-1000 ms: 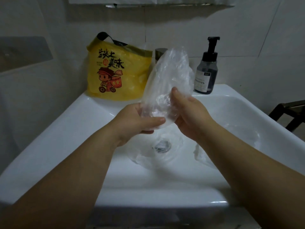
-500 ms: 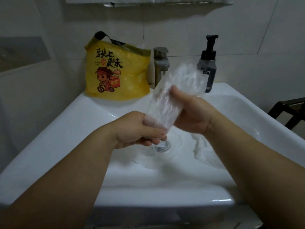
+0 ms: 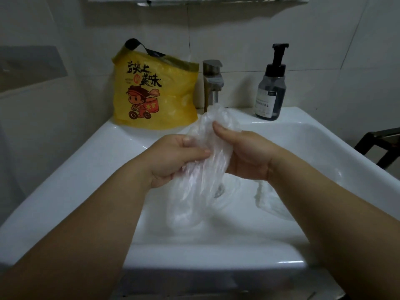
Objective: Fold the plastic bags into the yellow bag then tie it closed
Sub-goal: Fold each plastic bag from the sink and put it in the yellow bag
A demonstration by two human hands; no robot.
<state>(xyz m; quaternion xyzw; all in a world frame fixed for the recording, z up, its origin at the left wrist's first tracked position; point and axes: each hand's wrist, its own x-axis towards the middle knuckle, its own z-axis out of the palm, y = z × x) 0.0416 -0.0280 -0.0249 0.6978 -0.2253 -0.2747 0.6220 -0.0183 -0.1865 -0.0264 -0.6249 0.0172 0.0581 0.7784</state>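
Note:
A clear plastic bag (image 3: 213, 148) is bunched lengthwise between both hands above the white sink (image 3: 91, 169). My left hand (image 3: 173, 161) pinches its lower part, thumb on top. My right hand (image 3: 244, 152) grips its upper part, thumb pressed into the crumpled top. The bag's loose end hangs down into the basin. A second clear bag (image 3: 268, 198) lies in the basin at the right. The yellow bag (image 3: 155, 92), printed with black characters and a cartoon rider, stands upright on the sink's back left ledge, its top open with a dark handle loop.
A metal faucet (image 3: 212, 83) stands behind the hands at the sink's back. A dark soap pump bottle (image 3: 271, 89) sits on the back right ledge. A dark chair frame (image 3: 381, 146) shows at the right edge. Tiled walls close in behind and to the left.
The clear bag has come down from in front of the faucet and been squeezed narrower. Both hands have drawn closer together and lower over the basin.

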